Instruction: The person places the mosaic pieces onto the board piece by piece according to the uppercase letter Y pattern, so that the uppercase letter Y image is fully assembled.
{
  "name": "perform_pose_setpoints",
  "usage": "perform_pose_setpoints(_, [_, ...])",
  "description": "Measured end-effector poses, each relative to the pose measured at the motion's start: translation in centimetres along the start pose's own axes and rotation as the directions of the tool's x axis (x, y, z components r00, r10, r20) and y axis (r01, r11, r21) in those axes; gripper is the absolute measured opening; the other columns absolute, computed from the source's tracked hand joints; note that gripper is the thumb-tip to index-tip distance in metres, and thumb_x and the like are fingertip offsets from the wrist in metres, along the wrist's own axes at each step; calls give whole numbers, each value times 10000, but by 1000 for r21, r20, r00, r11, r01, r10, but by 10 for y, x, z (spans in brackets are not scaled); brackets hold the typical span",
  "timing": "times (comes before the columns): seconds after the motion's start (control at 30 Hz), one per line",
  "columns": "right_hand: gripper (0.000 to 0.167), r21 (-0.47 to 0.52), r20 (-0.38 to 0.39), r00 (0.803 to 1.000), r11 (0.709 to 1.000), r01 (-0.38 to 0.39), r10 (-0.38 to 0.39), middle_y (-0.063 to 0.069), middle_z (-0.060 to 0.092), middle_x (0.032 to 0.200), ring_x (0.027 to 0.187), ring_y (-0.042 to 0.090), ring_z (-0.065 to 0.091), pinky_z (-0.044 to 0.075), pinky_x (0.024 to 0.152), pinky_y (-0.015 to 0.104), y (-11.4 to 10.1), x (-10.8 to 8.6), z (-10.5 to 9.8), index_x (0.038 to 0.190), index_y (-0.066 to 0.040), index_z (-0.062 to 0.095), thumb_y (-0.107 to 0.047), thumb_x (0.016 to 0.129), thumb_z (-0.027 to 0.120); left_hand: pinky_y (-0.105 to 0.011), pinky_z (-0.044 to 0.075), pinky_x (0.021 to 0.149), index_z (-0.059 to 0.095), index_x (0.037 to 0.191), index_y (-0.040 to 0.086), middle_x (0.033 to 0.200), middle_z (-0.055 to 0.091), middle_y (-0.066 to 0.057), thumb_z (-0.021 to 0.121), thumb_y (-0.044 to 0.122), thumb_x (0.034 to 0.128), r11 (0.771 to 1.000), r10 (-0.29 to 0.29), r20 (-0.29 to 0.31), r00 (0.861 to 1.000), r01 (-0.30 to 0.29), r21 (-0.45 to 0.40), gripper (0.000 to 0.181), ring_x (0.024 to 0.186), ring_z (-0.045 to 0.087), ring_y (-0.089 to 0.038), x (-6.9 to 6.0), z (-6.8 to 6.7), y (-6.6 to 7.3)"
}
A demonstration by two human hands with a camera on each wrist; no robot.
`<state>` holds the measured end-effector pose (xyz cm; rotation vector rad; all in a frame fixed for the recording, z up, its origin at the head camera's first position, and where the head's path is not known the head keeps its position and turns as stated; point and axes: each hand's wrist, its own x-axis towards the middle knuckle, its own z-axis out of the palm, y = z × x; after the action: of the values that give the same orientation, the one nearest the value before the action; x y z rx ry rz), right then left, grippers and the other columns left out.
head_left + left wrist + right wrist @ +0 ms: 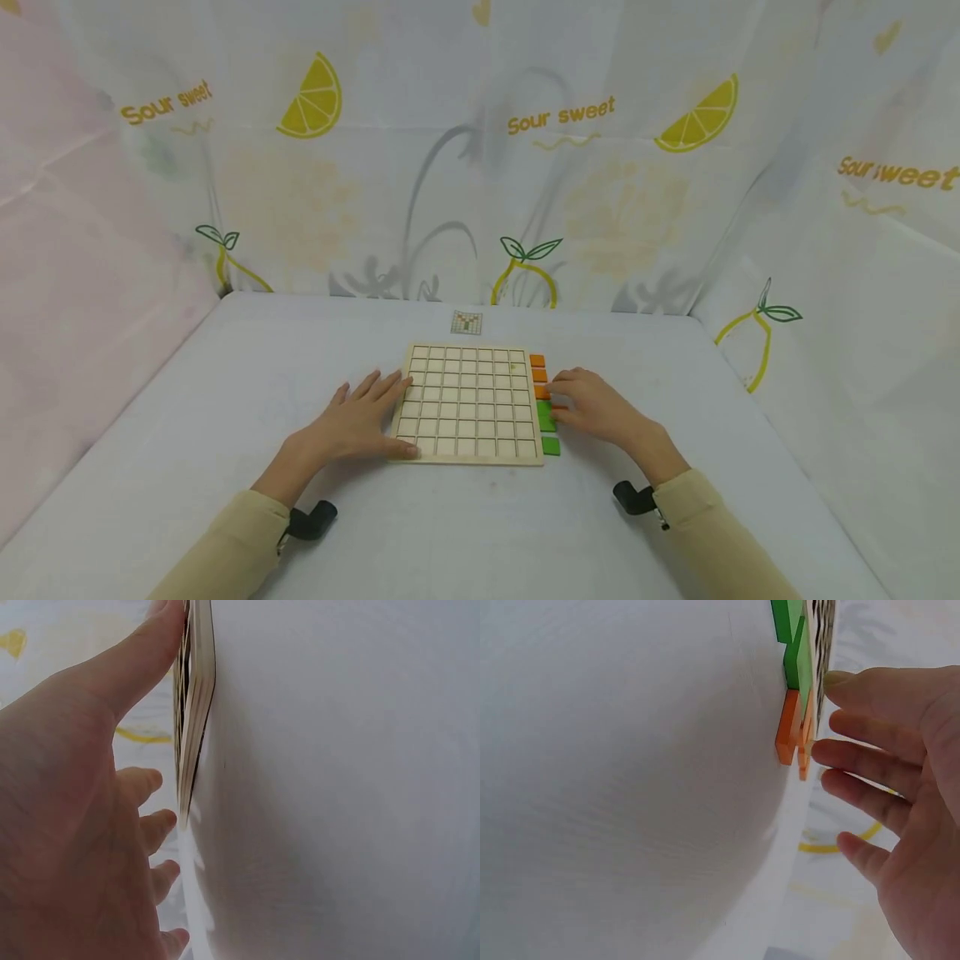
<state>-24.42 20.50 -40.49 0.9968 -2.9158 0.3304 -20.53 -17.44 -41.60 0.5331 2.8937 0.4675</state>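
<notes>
A wooden grid board [467, 460] of square cells lies flat on the white table. My left hand [357, 421], fingers spread, rests along the board's left side with the thumb over its near left corner. In the left wrist view, the board's layered edge [199, 705] shows beside the thumb. Orange square tiles [537, 361] and green square tiles [551, 447] line the board's right side. My right hand [596, 408] hovers at those tiles, partly covering some. The right wrist view shows its thumb and fingers apart beside an orange tile [786, 727] and a green tile [793, 664].
A small pattern card [467, 322] with a coloured grid lies beyond the board's far edge. White cloth printed with lemons hangs behind the table [480, 533] and at its sides. Each wrist wears a black camera mount [313, 520].
</notes>
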Motion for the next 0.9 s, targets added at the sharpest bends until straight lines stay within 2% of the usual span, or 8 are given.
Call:
perform_pose_setpoints(0.17, [232, 9, -16, 1000, 1000, 12, -12, 44, 719, 1039, 983, 213, 635, 534, 891, 398, -1, 2, 3, 1084, -68, 757, -139, 864, 760, -749, 87, 1159, 244, 1590, 144, 1666, 214, -100, 681, 765, 726, 1000, 0, 0, 1000, 0, 13, 1151, 1538, 120, -425, 0, 0, 0])
perform_pose_setpoints(0.37, [226, 48, 7, 1000, 999, 5, -5, 31, 727, 1016, 950, 181, 625, 539, 841, 354, -1, 5, 5, 1081, -61, 765, -92, 858, 749, -748, 97, 1159, 253, 1585, 120, 1662, 232, -84, 669, 777, 726, 1000, -2, 4, 1000, 2, 28, 1159, 1535, 134, -424, 0, 1, -1])
perform_pose_setpoints(0.9, [201, 31, 46, 999, 999, -24, 23, 9, 699, 956, 862, 126, 547, 488, 768, 291, -8, 8, 5, 1045, -41, 778, -60, 848, 742, -741, 119, 1161, 255, 1584, 117, 1663, 231, -82, 684, 784, 702, 1000, -10, 22, 1000, 10, 26, 1186, 1531, 146, -432, 1, 2, -2])
